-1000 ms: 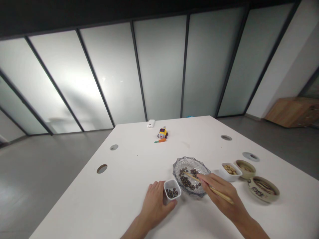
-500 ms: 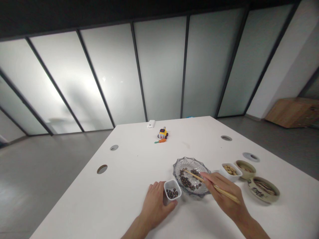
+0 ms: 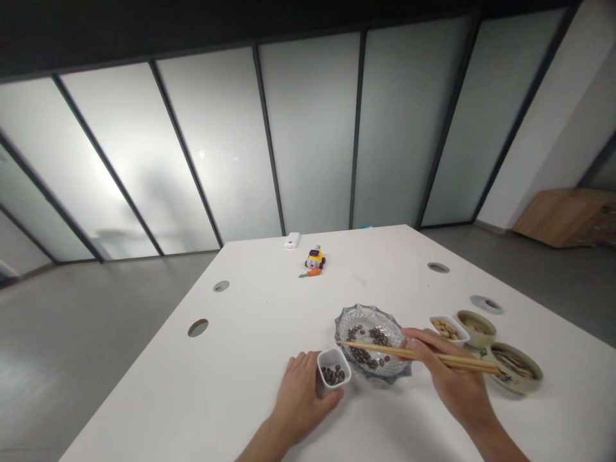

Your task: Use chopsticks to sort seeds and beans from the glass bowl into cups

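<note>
My left hand (image 3: 299,398) is wrapped around a small white square cup (image 3: 333,367) that has several dark beans in it. To its right stands a clear glass bowl (image 3: 371,312) with more dark beans. My right hand (image 3: 452,378) holds a pair of wooden chopsticks (image 3: 418,356) nearly level over the bowl. Their tips point left and end just above the cup's right rim. I cannot tell whether a bean is pinched between the tips.
Right of the glass bowl are a white square dish of pale nuts (image 3: 447,330), a small ceramic bowl (image 3: 476,324) and a larger ceramic bowl (image 3: 517,367). A yellow toy with an orange carrot (image 3: 314,261) and a white box (image 3: 291,240) lie farther back. The white table (image 3: 250,340) has round holes.
The chopsticks have lifted out of the glass bowl and swung flat, and their tips have moved left toward the white cup. My right hand has shifted right. My left hand has stayed on the cup.
</note>
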`<move>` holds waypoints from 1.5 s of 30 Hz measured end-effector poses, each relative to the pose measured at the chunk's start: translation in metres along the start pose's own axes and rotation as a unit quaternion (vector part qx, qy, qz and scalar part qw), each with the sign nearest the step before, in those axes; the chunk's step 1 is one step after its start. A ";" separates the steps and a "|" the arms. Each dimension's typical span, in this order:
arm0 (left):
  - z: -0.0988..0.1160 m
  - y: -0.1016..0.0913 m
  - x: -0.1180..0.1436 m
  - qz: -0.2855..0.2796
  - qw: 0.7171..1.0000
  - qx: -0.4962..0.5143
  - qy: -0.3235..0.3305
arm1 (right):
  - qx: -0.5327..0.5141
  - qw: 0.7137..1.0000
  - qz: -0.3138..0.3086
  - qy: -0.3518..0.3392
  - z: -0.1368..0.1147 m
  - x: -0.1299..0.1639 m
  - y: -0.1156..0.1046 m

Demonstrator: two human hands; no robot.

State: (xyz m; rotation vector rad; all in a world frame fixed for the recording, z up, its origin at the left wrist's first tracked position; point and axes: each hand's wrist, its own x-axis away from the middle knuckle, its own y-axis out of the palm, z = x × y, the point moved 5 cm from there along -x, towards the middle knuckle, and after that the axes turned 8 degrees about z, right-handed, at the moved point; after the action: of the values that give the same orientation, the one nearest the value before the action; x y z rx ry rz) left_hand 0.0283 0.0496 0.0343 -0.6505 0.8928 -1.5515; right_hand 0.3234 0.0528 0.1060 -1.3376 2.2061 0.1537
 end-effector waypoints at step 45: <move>-0.001 0.002 -0.001 0.003 1.000 -0.010 0.021 | 0.051 0.983 -0.046 -0.168 0.001 0.021 0.031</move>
State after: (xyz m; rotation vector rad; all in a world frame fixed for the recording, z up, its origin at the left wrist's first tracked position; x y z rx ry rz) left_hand 0.0289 0.0501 0.0325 -0.6302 0.9422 -1.5571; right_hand 0.2899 0.0523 0.0893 -1.2519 1.8436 0.2121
